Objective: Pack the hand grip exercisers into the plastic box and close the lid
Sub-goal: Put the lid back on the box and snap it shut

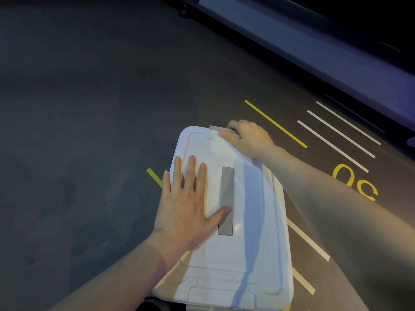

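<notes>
1. Two hands are on the white lid (pixel 249 254), which lies over the plastic box on the dark floor (pixel 78 131); the box beneath and any exercisers inside are hidden.
2. The left hand (pixel 186 212) lies flat with fingers spread, palm pressing the lid's left half beside the grey strip (pixel 226 200).
3. The right hand (pixel 247 138) curls round the grey latch (pixel 219 128) at the lid's far end, toward 12 o'clock, thumb on top.
4. The lid's long axis runs from 6 to 12 o'clock, leaning slightly left; the right hand is the nearer one to the far latch.
5. Judging by this, snapping that latch down comes next; the near end at 6 o'clock is cut off by the frame.
6. Open floor lies toward 9 o'clock; painted lines (pixel 336 135) run at 2 o'clock.
</notes>
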{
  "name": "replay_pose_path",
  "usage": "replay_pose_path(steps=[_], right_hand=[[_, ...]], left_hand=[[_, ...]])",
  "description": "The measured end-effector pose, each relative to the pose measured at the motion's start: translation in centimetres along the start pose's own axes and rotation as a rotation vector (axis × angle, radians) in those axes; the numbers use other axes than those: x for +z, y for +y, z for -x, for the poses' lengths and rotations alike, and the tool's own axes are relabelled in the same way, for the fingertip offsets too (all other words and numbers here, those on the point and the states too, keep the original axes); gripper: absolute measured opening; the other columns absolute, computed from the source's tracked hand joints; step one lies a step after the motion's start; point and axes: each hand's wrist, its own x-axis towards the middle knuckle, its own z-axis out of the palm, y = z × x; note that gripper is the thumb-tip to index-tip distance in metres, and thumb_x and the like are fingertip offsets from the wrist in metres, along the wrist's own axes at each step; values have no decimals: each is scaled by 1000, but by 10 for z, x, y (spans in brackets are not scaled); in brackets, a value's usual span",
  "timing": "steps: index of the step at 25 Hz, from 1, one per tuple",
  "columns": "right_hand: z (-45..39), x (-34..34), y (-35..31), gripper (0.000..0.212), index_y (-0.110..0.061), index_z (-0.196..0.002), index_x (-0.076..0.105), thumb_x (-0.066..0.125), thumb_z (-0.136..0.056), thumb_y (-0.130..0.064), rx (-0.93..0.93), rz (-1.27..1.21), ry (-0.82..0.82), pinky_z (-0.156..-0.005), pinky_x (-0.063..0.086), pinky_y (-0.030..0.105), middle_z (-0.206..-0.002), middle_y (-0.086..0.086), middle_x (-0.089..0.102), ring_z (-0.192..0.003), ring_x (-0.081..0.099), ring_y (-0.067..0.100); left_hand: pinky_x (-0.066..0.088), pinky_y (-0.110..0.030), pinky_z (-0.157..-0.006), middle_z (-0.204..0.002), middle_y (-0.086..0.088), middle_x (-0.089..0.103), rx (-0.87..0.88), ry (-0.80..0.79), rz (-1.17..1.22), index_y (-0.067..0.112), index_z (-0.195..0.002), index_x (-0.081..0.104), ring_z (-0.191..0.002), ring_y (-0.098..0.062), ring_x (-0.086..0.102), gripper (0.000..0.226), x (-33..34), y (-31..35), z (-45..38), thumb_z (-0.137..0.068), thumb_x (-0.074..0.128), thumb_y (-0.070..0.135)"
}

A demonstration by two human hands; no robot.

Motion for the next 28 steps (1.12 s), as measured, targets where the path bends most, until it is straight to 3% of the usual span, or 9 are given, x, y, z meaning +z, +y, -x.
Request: replay_pose_path(steps=[5, 8, 14, 16, 18, 21, 25, 28], right_hand=[[8, 8, 5, 38, -32, -137, 42, 33, -100, -37, -138, 14, 85, -76, 33, 31, -115, 3, 61, -104, 56, 27], [11, 11, 7, 40, -32, -139, 42, 35, -100, -36, -163, -16, 145, -80, 32, 30, -110, 4, 62, -100, 56, 25], [17, 13, 5, 43, -28, -143, 38, 37, -100, -35, -172, 0, 97, -85, 37, 33, -113, 6, 58, -106, 51, 26], [18, 13, -1, 44, -29, -144, 35, 34, -101, -35, -116, 13, 90, -92, 38, 37, -123, 6, 56, -114, 49, 28], [29, 11, -13, 50, -29, -148, 24, 29, -100, -42, -63, 15, 31, -110, 24, 41, -147, 3, 38, -136, 31, 27], [99, 13, -38, 62, -24, -151, 12, 25, -97, -53, -134, -36, -51, -117, 7, 40, -159, -3, 9, -147, 5, 18], [234, 25, -56, 76, -14, -151, 14, 24, -92, -60, -285, -3, -71, -116, 10, 35, -159, 3, 12, -145, 13, 17], [289, 48, -58, 80, -8, -149, 20, 28, -91, -63, -374, 223, -17, -113, 20, 42, -156, 11, 21, -143, 23, 25]], left_hand=[[-3, -53, -111, -154, -12, -17, -7, 0, -10, 14, -136, -26, -138, -39, -21, 89, 1, 0, -1, -72, -18, 75], [-5, -53, -111, -153, -12, -20, -14, -10, -27, 13, -138, -27, -137, -39, -23, 91, -1, 1, 0, -72, -17, 75], [-2, -54, -111, -153, -13, -21, -12, -19, -63, 12, -142, -22, -137, -39, -23, 93, 1, 0, -1, -74, -15, 74], [-1, -54, -112, -154, -12, -19, -20, -16, -56, 13, -144, -19, -138, -38, -21, 93, 1, -1, -2, -74, -14, 75], [-2, -54, -112, -155, -12, -15, -22, -12, -67, 13, -145, -15, -139, -38, -18, 94, 2, -1, -3, -74, -13, 75], [-3, -54, -111, -156, -13, -3, -7, 31, -37, 13, -147, -2, -141, -37, -7, 92, -1, -1, -5, -76, -7, 71], [-6, -51, -111, -155, -13, 11, 164, 120, 40, 12, -146, 17, -142, -34, 5, 73, -1, 0, 10, -88, 14, 55], [5, -53, -111, -152, -13, 23, 372, 128, 96, 13, -144, 27, -140, -35, 16, 63, 5, 3, 38, -90, 26, 45]])
